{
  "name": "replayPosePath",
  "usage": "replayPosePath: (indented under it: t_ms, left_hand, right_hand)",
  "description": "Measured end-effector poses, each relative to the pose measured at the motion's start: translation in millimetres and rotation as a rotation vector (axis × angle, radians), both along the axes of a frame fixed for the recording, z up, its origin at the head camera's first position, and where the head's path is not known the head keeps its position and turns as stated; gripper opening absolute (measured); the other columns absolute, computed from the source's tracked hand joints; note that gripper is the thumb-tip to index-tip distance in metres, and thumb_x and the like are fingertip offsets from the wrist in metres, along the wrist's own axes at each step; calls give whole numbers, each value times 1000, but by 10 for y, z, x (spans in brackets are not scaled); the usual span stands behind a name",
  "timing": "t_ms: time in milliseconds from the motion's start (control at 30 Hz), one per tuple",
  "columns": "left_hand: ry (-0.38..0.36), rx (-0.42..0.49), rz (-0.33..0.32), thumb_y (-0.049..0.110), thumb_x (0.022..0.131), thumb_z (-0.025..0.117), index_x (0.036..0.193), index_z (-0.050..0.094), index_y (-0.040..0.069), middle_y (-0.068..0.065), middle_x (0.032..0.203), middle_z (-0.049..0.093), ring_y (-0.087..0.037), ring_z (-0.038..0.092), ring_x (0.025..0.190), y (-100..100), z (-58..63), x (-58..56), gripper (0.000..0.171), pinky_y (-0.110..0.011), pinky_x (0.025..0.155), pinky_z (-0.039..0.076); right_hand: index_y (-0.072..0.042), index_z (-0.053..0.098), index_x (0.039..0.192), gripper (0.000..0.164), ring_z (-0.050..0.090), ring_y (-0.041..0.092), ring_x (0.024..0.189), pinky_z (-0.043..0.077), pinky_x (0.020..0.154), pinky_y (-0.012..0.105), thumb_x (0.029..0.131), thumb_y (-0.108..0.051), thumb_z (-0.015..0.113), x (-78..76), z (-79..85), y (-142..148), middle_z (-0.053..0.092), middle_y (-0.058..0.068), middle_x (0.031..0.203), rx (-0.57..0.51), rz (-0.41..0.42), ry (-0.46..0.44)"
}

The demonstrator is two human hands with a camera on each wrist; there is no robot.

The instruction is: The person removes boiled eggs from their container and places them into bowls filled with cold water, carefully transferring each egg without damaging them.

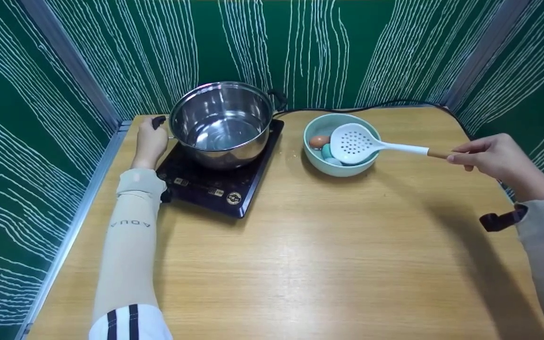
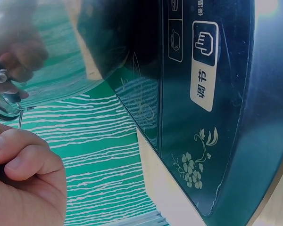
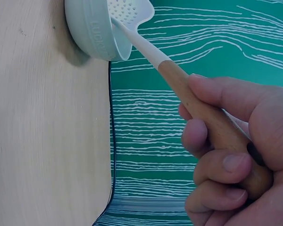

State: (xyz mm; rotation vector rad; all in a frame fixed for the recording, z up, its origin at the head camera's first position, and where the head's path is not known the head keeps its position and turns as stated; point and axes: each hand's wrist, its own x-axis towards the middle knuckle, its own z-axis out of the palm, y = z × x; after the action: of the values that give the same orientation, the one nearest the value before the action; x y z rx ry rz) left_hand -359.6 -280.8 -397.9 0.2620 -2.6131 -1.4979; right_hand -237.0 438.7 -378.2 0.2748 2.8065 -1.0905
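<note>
My left hand [image 1: 151, 144] grips the black side handle [image 1: 158, 121] of a steel pot [image 1: 222, 158], which stands on a black induction cooker [image 1: 206, 186]. In the left wrist view its fingers are curled beside the shiny pot wall. My right hand [image 3: 226, 150] holds a white slotted skimmer [image 1: 353, 144] by its wooden handle [image 3: 212, 122]. The skimmer's perforated head lies over a pale green bowl [image 1: 340, 171], within its rim. Inside the bowl are a brown egg [image 1: 319, 141] and bluish-green egg-shaped pieces [image 1: 326, 151], partly hidden under the skimmer.
Everything stands on a wooden table [image 1: 300, 259]. A black cable [image 1: 390, 102] runs along its back edge. Green walls [image 1: 272, 42] with white wavy lines enclose the back and sides. The pot's other handle [image 1: 279, 98] points toward the back right.
</note>
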Motion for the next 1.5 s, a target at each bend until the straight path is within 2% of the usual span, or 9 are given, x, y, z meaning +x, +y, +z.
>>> replayPosePath:
  t_ms: [133, 267, 400, 533, 833, 1067, 1233, 1333, 1500]
  left_hand:
    - [2, -2, 2, 7, 105, 34, 161, 45, 2, -19, 128, 63, -19, 58, 87, -19, -25, -12, 57, -29, 77, 44]
    - [4, 18, 0, 6, 104, 33, 162, 44, 3, -12, 106, 61, -10, 36, 51, -31, -40, -30, 59, -26, 55, 36]
    - [7, 10, 2, 6, 104, 33, 161, 44, 0, -21, 144, 60, -21, 60, 89, -15, -13, -26, 58, -31, 79, 46]
    - [6, 12, -3, 7, 105, 32, 160, 44, -1, -23, 161, 49, -35, 51, 126, 7, -3, -10, 58, -38, 95, 42]
    - [2, 3, -4, 8, 106, 33, 161, 44, 1, -22, 141, 55, -28, 54, 96, 0, -33, -20, 57, -31, 77, 42]
    - [10, -3, -1, 9, 106, 34, 162, 43, 0, -21, 152, 54, -26, 54, 108, -1, -17, -29, 57, -28, 80, 42]
    - [36, -12, 12, 12, 107, 37, 155, 50, -2, -11, 109, 63, -13, 53, 71, -5, -47, -54, 52, -26, 67, 43]
    - [42, -2, 9, 11, 107, 38, 151, 51, -2, 0, 80, 52, -8, 44, 53, -13, -59, -68, 48, -26, 57, 41]
    - [47, -9, 14, 11, 107, 36, 149, 52, -2, 1, 82, 50, -9, 45, 60, -9, -47, -54, 46, -26, 61, 41]
  right_hand:
    - [-28, 83, 123, 45, 44, 30, 97, 42, 76, 39, 94, -62, 77, -14, -20, 30, 68, -9, 84, -29, -14, -2]
    - [-50, 81, 96, 14, 45, 23, 83, 39, 66, 35, 92, -64, 78, -30, -65, 29, 67, -12, 77, -101, -31, 0]
    - [-53, 77, 83, 13, 45, 17, 71, 38, 61, 31, 95, -58, 78, -65, -159, 13, 67, -11, 75, -165, -67, 14]
    - [-51, 77, 81, 17, 47, 14, 69, 40, 60, 28, 98, -53, 78, -107, -243, 0, 67, -11, 75, -223, -116, 7]
    - [-44, 82, 86, 15, 48, 10, 61, 41, 56, 26, 99, -48, 77, -163, -382, -93, 66, -12, 74, -417, -232, 13]
    - [-41, 79, 84, 23, 52, 9, 68, 43, 61, 24, 105, -44, 70, -223, -535, -177, 65, -12, 76, -477, -314, -2]
    - [-29, 78, 91, 18, 52, 9, 68, 43, 59, 24, 105, -37, 71, -275, -727, -240, 65, -8, 75, -569, -381, 1]
    - [-21, 76, 100, 15, 52, 10, 68, 43, 58, 24, 105, -35, 72, -308, -835, -260, 66, -6, 76, -627, -420, -10]
    - [-18, 66, 117, 23, 53, 13, 87, 46, 69, 24, 108, -39, 65, -359, -960, -289, 63, -7, 91, -595, -454, -57]
